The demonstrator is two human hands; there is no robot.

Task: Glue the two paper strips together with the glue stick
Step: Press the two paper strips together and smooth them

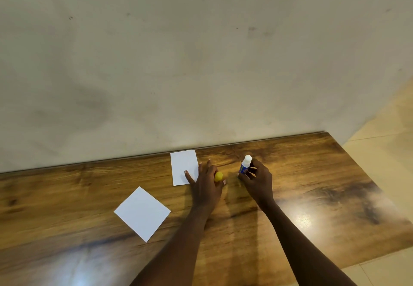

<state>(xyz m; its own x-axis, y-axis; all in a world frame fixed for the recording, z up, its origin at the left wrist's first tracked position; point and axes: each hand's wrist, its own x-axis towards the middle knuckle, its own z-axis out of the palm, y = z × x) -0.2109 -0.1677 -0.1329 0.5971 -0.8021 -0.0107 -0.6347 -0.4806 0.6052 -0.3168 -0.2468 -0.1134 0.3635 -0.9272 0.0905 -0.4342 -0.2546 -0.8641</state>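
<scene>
Glue stick [245,167]: upright, uncapped, gripped by right hand [257,180]. Left hand [205,185] just left of it pinches yellow cap [218,176], fingertips [186,173] on paper strip [183,165]; 2nd strip [142,213] farther left on surface [312,185].

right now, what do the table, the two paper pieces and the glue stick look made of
Table: wood or wood-look laminate, glossy; grain plus bright light glare. Far paper and near paper: thin matte white paper, lying flat. Glue stick in the right hand: smooth plastic, probably; white top, blue printed label.
</scene>
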